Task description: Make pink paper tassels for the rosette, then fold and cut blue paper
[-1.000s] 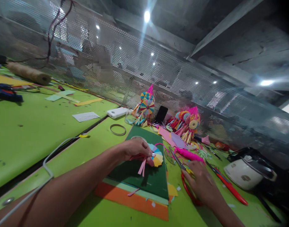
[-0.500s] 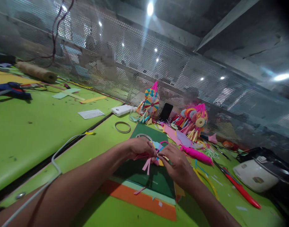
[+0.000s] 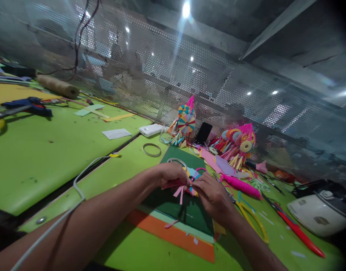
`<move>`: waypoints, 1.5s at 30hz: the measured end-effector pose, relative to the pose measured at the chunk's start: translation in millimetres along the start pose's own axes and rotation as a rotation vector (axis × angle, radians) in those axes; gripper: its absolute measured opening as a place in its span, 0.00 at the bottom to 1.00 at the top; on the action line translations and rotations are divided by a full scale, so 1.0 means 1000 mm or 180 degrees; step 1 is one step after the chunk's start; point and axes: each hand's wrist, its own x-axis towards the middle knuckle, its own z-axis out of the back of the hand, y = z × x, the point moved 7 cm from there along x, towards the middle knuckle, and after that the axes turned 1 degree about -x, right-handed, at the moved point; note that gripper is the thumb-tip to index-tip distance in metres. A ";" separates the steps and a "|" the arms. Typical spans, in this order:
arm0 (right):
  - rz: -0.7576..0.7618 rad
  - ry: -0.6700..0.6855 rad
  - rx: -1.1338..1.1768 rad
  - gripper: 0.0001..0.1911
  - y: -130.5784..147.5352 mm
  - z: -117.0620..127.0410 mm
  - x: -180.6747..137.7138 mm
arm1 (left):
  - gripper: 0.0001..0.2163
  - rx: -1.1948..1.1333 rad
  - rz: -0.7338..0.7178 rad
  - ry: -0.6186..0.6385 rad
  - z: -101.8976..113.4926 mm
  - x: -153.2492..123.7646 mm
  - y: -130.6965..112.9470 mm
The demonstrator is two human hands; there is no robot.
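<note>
Both my hands meet over a dark green sheet [image 3: 187,210] on the green table. My left hand [image 3: 173,176] is closed on a small multicoloured paper fan ornament [image 3: 192,177] with pink paper strips [image 3: 179,192] hanging below it. My right hand [image 3: 214,194] pinches the same ornament from the right side. Most of the ornament is hidden behind my fingers.
Orange and pale green sheets [image 3: 173,235] lie under the dark green one. Finished paper ornaments [image 3: 186,124] [image 3: 238,145] lean against the perforated metal screen. Nearby lie a tape ring [image 3: 152,149], a white box [image 3: 150,130], a black phone [image 3: 203,132], a pink roll [image 3: 241,186], red-handled scissors [image 3: 299,233], yellow-handled scissors [image 3: 253,220] and a white cooker [image 3: 321,214].
My right hand left the scissors at the right and came to the ornament, where it now pinches it beside my left hand. The view has shifted slightly.
</note>
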 end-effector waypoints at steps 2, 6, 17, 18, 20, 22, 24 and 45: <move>-0.0007 -0.0052 0.0118 0.09 -0.001 0.000 -0.001 | 0.02 0.0045 0.0058 -0.0027 0.001 0.000 0.001; -0.0151 -0.0184 0.0407 0.07 -0.007 0.001 -0.005 | 0.04 0.0057 0.0123 -0.0040 0.002 0.000 0.002; -0.1064 -0.0303 0.1134 0.05 -0.022 0.000 -0.007 | 0.02 0.0129 0.0003 0.0102 -0.004 -0.004 -0.002; -0.1082 -0.0315 0.1119 0.05 -0.023 0.000 -0.007 | 0.02 0.0116 -0.0008 0.0097 -0.005 -0.004 -0.003; -0.1049 -0.0353 0.1057 0.03 -0.023 -0.001 -0.008 | 0.03 0.0099 -0.0032 0.0090 -0.005 -0.005 -0.003; -0.0949 -0.0396 0.0984 0.03 -0.022 -0.001 -0.009 | 0.03 0.0097 -0.0052 0.0107 -0.005 -0.005 -0.003; -0.0811 -0.0430 0.0924 0.03 -0.020 -0.001 -0.010 | 0.04 0.0111 -0.0084 0.0118 -0.005 -0.004 -0.003; -0.0876 -0.0488 0.0949 0.04 -0.016 -0.001 -0.008 | 0.02 0.0219 -0.0048 0.0124 -0.006 -0.004 -0.004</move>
